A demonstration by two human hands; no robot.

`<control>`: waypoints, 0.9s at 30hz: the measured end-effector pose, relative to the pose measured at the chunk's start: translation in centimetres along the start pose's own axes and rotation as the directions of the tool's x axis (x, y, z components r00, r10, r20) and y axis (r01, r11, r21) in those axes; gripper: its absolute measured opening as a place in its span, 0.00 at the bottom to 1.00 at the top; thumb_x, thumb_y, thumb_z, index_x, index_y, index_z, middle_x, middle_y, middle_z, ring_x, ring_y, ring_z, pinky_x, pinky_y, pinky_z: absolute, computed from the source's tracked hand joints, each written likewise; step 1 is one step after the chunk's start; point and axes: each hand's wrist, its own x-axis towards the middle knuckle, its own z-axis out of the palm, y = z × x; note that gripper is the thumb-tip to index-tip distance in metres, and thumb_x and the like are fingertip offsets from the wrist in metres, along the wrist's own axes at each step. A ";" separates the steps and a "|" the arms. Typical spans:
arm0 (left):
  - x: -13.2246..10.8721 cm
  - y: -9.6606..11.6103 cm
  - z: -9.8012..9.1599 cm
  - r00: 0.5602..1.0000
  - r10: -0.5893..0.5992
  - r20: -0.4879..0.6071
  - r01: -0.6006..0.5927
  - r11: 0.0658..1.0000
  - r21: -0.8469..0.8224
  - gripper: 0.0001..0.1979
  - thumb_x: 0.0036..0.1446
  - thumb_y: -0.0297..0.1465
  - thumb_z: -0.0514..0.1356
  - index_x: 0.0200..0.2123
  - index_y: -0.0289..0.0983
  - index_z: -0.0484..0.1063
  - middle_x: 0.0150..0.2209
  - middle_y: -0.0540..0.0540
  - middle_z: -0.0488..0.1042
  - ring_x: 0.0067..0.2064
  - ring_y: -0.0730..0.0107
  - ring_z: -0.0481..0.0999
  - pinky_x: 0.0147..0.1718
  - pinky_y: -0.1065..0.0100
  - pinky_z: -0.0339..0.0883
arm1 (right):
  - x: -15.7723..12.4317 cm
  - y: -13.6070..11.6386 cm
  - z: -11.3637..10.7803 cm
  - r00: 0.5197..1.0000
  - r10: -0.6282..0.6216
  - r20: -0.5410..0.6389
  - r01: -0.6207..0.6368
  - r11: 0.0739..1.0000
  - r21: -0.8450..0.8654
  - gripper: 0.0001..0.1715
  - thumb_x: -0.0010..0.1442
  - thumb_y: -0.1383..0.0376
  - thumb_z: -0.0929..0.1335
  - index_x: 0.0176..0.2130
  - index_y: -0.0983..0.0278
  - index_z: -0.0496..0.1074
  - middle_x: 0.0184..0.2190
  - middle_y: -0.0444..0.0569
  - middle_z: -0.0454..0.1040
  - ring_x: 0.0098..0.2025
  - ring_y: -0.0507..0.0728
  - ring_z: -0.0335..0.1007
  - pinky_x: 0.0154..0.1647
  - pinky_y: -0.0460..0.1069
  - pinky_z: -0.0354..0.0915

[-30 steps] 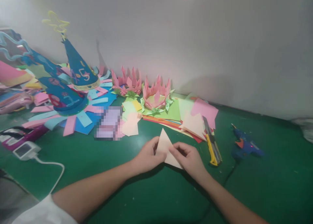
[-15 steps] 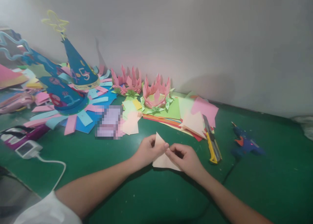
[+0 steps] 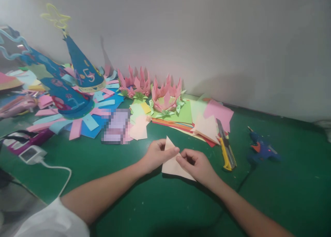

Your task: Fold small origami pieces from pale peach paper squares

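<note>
- Fingers [image 3: 194,152] of both bare hands pinch one pale cream, roughly triangular piece of paper [image 3: 173,166], held between the hands above a glossy dark green tabletop [image 3: 144,209].
- On the left hand [image 3: 155,157], the thumb lies across the front of the paper, pointing towards the other hand; the remaining fingers go behind the sheet and are mostly hidden.
- On the right hand [image 3: 203,166], thumb and curled forefinger grip the paper's right edge, close to the left thumb tip; I cannot tell whether the two touch.
- One sharp corner of the paper points up beside the left hand, and a wider edge faces the wearer. Whether that edge touches the table cannot be told.
- Right of the right hand lies a yellow and black utility knife [image 3: 227,153]; farther right, a blue hot glue gun [image 3: 263,148] with an orange trigger and a small red light.
- Beyond the hands, a pink, spiky paper crown [image 3: 167,104] with green leaves sits on a stack of coloured paper [image 3: 184,113]; a similar pink crown [image 3: 137,83] stands just to its left.
- Farther left, a tall blue cone hat [image 3: 82,68] bears a 5 and a yellow star.
</note>
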 end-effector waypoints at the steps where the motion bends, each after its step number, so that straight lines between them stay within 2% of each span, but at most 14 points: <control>1: 0.0 0.0 0.0 1.000 0.000 -0.003 0.000 1.000 0.001 0.20 0.40 0.43 0.67 0.28 0.31 0.71 0.24 0.50 0.70 0.24 0.77 0.66 0.24 0.73 0.59 | 0.0 0.0 0.0 1.000 0.003 0.000 -0.003 1.000 0.002 0.20 0.55 0.56 0.65 0.19 0.64 0.60 0.15 0.38 0.55 0.19 0.47 0.47 0.18 0.43 0.47; 4: -0.1 0.2 0.1 1.000 0.012 0.001 -0.012 0.999 0.048 0.19 0.41 0.43 0.66 0.27 0.32 0.72 0.23 0.49 0.70 0.24 0.76 0.66 0.24 0.73 0.59 | 0.0 0.0 0.0 1.000 0.009 0.004 -0.009 1.000 0.002 0.20 0.55 0.56 0.64 0.19 0.64 0.59 0.15 0.38 0.54 0.19 0.47 0.47 0.18 0.44 0.47; 10: -0.1 0.4 -0.4 0.994 0.051 0.093 -0.068 0.980 0.186 0.17 0.41 0.41 0.67 0.26 0.32 0.75 0.23 0.49 0.72 0.26 0.75 0.66 0.25 0.73 0.58 | -0.1 0.1 0.1 1.000 -0.029 0.011 0.029 0.999 -0.028 0.17 0.54 0.60 0.64 0.19 0.64 0.59 0.16 0.39 0.53 0.19 0.48 0.47 0.19 0.44 0.46; 16: 0.2 0.1 -0.8 0.997 -0.039 0.064 0.035 0.997 0.063 0.18 0.41 0.42 0.67 0.27 0.32 0.76 0.23 0.48 0.73 0.24 0.74 0.67 0.25 0.71 0.60 | 0.0 -0.2 -0.1 1.000 -0.019 0.015 0.019 1.000 -0.015 0.18 0.55 0.58 0.64 0.19 0.63 0.58 0.16 0.39 0.54 0.19 0.48 0.48 0.20 0.44 0.47; 23: 0.7 0.7 -1.4 0.998 0.034 -0.061 -0.038 0.997 -0.060 0.16 0.41 0.40 0.68 0.27 0.32 0.78 0.21 0.50 0.71 0.24 0.78 0.64 0.26 0.73 0.57 | 0.1 0.1 -0.1 1.000 -0.013 0.005 0.013 0.999 -0.042 0.17 0.55 0.59 0.64 0.20 0.64 0.61 0.16 0.39 0.56 0.19 0.48 0.49 0.20 0.44 0.48; 27: 0.7 0.8 -1.4 0.993 0.062 -0.096 -0.072 0.991 -0.112 0.14 0.41 0.39 0.68 0.25 0.32 0.78 0.22 0.49 0.71 0.25 0.78 0.63 0.27 0.72 0.57 | 0.1 0.3 -0.1 1.000 0.002 0.009 -0.001 0.999 -0.045 0.17 0.56 0.58 0.64 0.21 0.64 0.62 0.17 0.39 0.58 0.20 0.48 0.51 0.20 0.44 0.50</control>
